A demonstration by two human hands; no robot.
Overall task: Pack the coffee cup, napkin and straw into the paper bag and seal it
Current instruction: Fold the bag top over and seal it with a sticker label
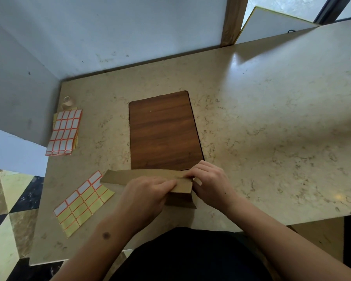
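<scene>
A brown paper bag [130, 175] stands near the table's front edge, its top folded over into a flat strip running left to right. My left hand [148, 193] grips the folded top from the near side, fingers curled over it. My right hand [209, 179] pinches the fold at its right end. The cup, napkin and straw are not visible.
A dark wooden board [162, 130] lies just beyond the bag. A partly used sticker sheet [83, 201] lies left of the bag, and a stack of sticker sheets [64, 132] sits at the far left by a small tape roll [67, 102]. White panels wall the left and back.
</scene>
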